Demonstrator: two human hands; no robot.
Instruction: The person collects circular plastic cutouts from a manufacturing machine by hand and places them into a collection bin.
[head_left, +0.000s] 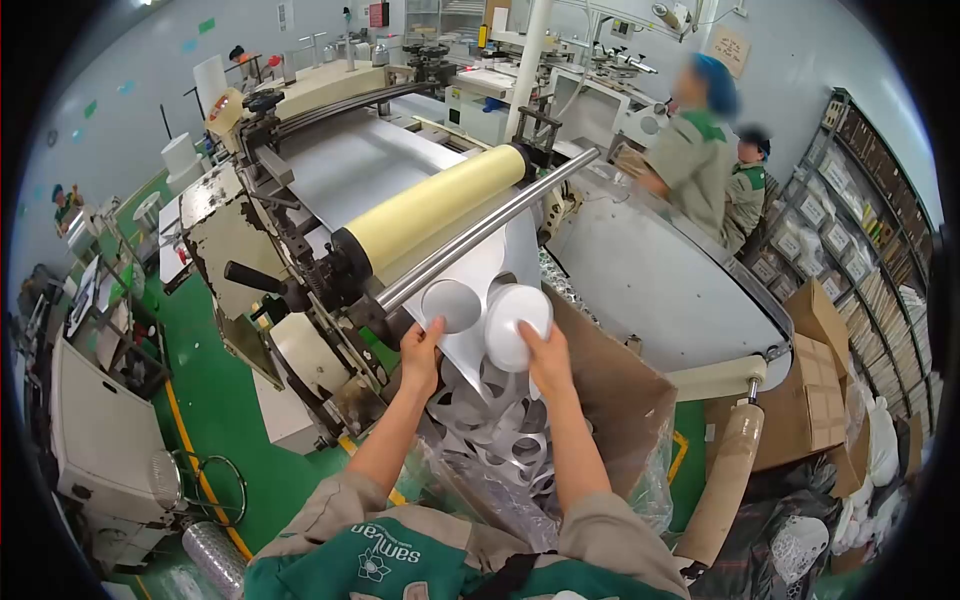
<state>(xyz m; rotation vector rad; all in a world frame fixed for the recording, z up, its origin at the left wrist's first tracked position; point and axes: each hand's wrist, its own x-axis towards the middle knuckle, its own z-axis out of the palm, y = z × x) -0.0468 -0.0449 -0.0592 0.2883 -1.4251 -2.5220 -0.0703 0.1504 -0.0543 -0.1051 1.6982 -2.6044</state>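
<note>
My left hand [420,356] pinches the edge of a white sheet [478,268] that hangs off the machine's front, its thumb beside a large round cut-out [452,305]. In my right hand [547,360] is a stack of white round discs [518,325], thumb on the near face and fingers hidden behind. The discs overlap the sheet's right side in this view. Below both hands, punched scrap strips [495,430] full of round holes fill a cardboard box [625,400] lined with clear plastic.
A yellow roller [435,210] and a steel bar [490,230] cross the machine just beyond my hands. A black-handled lever [255,277] sticks out on the left. Two people [690,160] stand at the right behind a metal guard [660,265]. Cartons [815,390] and shelving [860,210] line the right side.
</note>
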